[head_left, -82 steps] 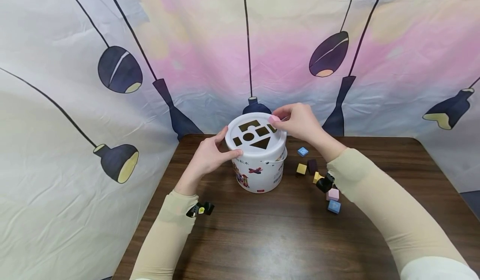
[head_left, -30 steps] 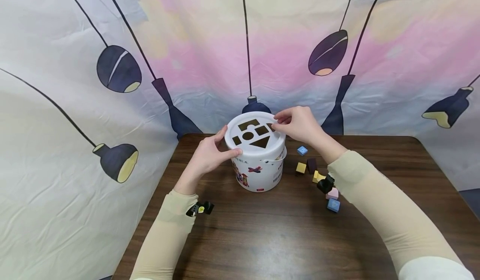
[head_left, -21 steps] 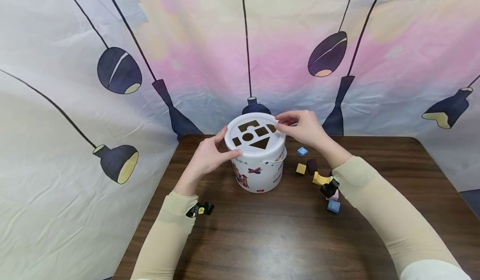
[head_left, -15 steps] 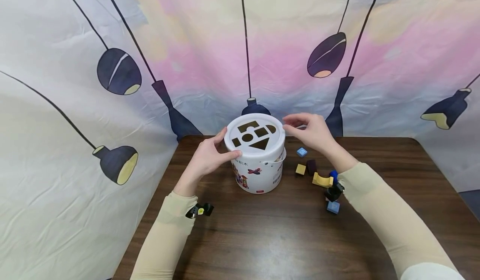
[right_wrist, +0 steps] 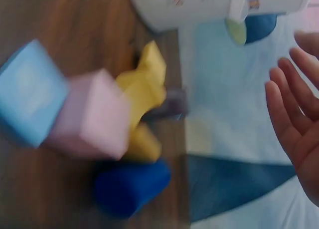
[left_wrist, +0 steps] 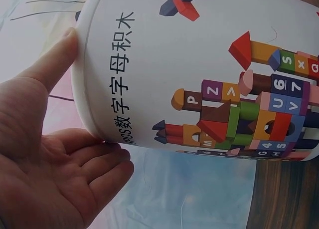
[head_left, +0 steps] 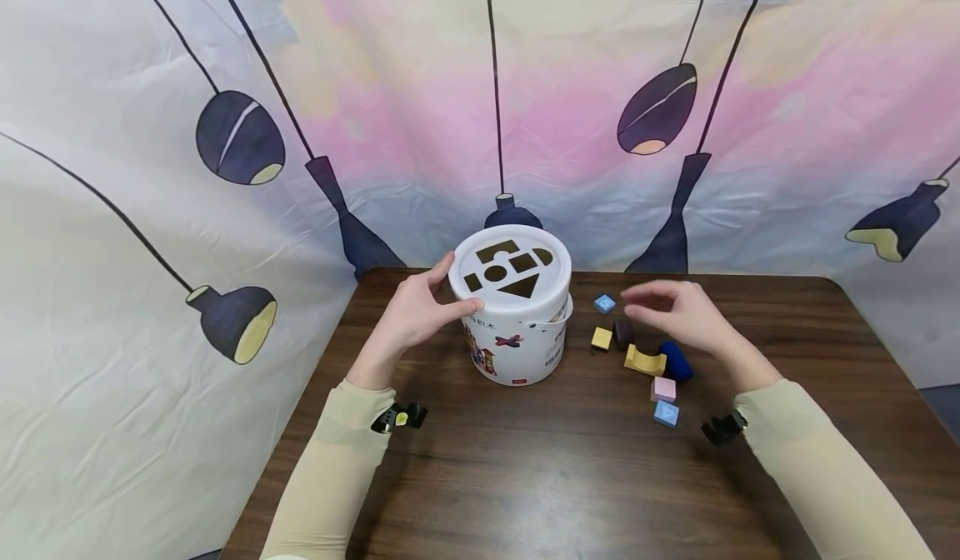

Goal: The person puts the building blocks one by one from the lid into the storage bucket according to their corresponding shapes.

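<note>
Left hand (head_left: pixel 415 314), spread wide, rests against the bucket (head_left: pixel 517 352), lid (head_left: pixel 551 282) fitted. Right hand (head_left: pixel 678 314) is empty, loosely parted; near it on the bench (head_left: pixel 525 477), seven blocks (head_left: pixel 645 362) remain outside. Bucket contents unseen.

Left arm (head_left: pixel 330 477): pale-sleeved, in from the bottom edge, slanting up and right; wrist (head_left: pixel 372 368) bare. Left hand (head_left: pixel 412 314): thumb stretched straight, well apart from the fingers, a wide V. Left wrist view: palm turned to the lens, fingers relaxed, slightly bent, side by side. Right arm (head_left: pixel 836 468): pale-sleeved too, in from bottom right, slanting up and left. Right hand (head_left: pixel 686 314): fingers loosely bent, thumb and forefinger apart at the tips. Right wrist view: hand partly cut by the frame edge. Hands well apart.
</note>
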{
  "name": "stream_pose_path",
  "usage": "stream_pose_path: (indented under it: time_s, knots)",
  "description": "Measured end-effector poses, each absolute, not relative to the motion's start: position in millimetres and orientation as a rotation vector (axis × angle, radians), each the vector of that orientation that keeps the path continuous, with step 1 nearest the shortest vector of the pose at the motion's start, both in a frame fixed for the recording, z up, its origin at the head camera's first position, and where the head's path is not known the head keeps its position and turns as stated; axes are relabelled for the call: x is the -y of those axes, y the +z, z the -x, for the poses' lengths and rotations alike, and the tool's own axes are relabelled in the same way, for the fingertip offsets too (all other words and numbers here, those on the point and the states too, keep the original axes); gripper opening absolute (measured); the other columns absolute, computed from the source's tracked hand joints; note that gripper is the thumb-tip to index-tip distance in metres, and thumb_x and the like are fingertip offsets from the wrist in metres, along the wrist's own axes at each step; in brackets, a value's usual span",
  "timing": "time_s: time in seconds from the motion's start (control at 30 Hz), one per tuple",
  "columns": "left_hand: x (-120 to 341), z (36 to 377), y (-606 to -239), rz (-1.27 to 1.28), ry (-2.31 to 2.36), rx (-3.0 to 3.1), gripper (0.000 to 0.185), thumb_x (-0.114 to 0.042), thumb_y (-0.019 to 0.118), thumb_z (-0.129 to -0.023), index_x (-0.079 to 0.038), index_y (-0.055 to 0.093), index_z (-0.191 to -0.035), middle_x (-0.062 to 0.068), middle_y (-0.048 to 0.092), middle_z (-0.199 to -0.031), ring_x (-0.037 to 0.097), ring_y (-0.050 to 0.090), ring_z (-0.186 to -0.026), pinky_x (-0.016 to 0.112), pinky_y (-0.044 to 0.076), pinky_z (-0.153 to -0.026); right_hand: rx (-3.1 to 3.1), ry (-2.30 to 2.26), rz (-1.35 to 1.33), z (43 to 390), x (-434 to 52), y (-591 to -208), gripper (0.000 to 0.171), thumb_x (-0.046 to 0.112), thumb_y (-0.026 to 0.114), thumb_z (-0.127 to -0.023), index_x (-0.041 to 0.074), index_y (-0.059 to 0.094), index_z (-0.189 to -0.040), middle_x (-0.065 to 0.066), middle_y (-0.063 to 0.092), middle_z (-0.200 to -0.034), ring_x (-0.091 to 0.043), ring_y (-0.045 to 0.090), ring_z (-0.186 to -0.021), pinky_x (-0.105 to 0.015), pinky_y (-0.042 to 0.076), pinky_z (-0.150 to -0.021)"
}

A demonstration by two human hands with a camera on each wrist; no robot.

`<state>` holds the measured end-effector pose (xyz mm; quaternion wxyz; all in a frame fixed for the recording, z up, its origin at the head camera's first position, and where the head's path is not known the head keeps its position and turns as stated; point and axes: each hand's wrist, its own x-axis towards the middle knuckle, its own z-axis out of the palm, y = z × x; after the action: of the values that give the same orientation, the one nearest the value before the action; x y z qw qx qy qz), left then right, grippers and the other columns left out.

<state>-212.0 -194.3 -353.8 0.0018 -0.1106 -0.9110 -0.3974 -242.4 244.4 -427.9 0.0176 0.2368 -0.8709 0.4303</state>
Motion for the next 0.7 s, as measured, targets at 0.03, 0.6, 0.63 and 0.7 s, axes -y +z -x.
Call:
stream_pose_path:
  time_s: [0.03, 0.6, 0.63, 0.7]
  knots:
    - [194, 212, -354, 0.346, -1.246, 2.86, 0.104, -0.056, 0.087, -0.086, -0.016, 0.035, -0.168, 0.003, 0.038, -0.169, 0.022, 0.039, -0.154, 0.05, 0.04, -0.12, 2.72, 1.327, -0.754, 239, -250, -433, 0.029, 0.024, 0.08, -0.1, 0.011, 0.079, -0.126, -0.004, 0.078, -0.118, -0.011, 0.074, -0.097, -0.025, 0.06, -0.079]
    - [195, 215, -359, 0.376, -1.262, 2.826, 0.102, -0.052, 0.088, -0.087, -0.016, 0.037, -0.167, 0.001, 0.038, -0.169, 0.02, 0.042, -0.152, 0.045, 0.042, -0.119, 2.849, 1.192, -0.813, 186, -305, -482, 0.031, 0.016, 0.092, -0.087, 0.007, 0.081, -0.114, 0.003, 0.076, -0.098, -0.004, 0.067, -0.083, -0.027, 0.061, -0.069]
    - [195, 215, -359, 0.375, -1.265, 2.826, 0.102, -0.053, 0.088, -0.087, -0.016, 0.037, -0.167, 0.0, 0.037, -0.169, 0.02, 0.041, -0.153, 0.045, 0.041, -0.12, 2.859, 1.183, -0.806, 184, -307, -484, 0.031, 0.016, 0.092, -0.087, 0.007, 0.081, -0.115, 0.002, 0.076, -0.099, -0.004, 0.067, -0.083, -0.027, 0.061, -0.069]
    - [195, 215, -359, 0.371, -1.268, 2.826, 0.102, -0.053, 0.088, -0.087, -0.016, 0.037, -0.167, 0.0, 0.037, -0.17, 0.019, 0.041, -0.153, 0.045, 0.041, -0.12, 2.868, 1.167, -0.795, 181, -310, -486, 0.032, 0.017, 0.092, -0.087, 0.008, 0.081, -0.115, 0.002, 0.076, -0.101, -0.004, 0.067, -0.084, -0.027, 0.061, -0.07]
